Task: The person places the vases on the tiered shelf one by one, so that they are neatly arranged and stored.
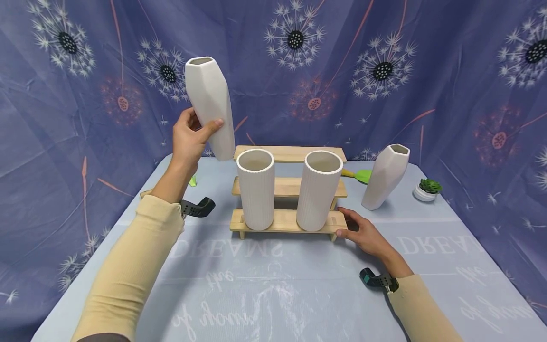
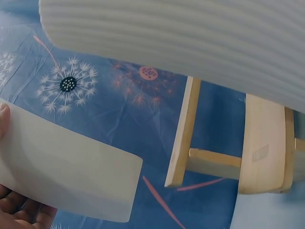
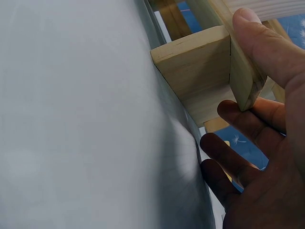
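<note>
We log two ribbed vases [image 1: 256,194] set on wooden rack [image 1: 285,220], lowest step | angular vase [image 1: 211,99] aloft, gripped in our left hand [image 1: 191,135], not yet set down | twin vase [image 1: 384,178] off-rack, on table [image 1: 299,280] | right hand [image 1: 363,235] pinches rack end

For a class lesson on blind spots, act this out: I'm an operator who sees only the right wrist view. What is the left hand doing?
Observer: The left hand holds a white faceted vase up in the air.
Operator: How many vases are on the front tier of the wooden stand?
Observer: Two, side by side: a left ribbed vase and a right ribbed vase.
Operator: What stands to the right of them, off the stand?
Observer: A second faceted vase, with a potted plant farther right.
</note>
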`<state>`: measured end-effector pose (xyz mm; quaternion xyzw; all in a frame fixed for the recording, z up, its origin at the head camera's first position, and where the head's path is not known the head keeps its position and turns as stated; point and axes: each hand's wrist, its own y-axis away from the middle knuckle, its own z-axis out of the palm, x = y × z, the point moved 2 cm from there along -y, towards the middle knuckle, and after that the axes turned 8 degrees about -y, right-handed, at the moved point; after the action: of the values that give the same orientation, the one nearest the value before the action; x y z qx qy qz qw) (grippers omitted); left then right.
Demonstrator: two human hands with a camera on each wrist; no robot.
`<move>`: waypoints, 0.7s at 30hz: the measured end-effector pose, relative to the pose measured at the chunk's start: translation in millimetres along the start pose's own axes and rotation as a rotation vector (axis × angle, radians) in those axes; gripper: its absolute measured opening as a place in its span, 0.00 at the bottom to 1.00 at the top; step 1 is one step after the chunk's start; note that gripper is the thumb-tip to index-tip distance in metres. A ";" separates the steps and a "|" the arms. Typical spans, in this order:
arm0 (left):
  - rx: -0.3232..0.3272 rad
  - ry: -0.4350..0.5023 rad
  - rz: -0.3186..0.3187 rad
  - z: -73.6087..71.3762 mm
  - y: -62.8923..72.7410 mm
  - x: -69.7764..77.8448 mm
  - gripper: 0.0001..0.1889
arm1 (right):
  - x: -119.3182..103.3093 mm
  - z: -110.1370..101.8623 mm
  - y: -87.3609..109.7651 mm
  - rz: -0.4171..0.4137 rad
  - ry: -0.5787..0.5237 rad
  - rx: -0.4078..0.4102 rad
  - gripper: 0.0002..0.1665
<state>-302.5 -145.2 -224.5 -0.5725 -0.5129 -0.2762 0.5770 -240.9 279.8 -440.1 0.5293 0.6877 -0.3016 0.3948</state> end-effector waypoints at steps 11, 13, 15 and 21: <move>-0.082 0.009 0.006 20.9 -7.9 5.4 0.35 | 1.2 0.2 -0.3 0.020 0.000 0.003 0.46; -0.096 0.013 0.007 24.5 -9.1 5.4 0.35 | 0.7 0.4 0.1 0.020 -0.003 0.002 0.46; -0.108 0.019 0.008 27.8 -10.4 5.1 0.35 | 0.2 0.4 0.6 0.018 -0.003 0.001 0.46; -0.140 0.000 -0.022 36.0 -14.1 3.6 0.37 | 1.5 -0.5 0.4 0.016 0.008 0.002 0.45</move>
<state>-324.1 -113.0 -222.5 -0.6056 -0.4988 -0.3177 0.5325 -240.8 281.0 -441.2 0.5362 0.6849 -0.2970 0.3940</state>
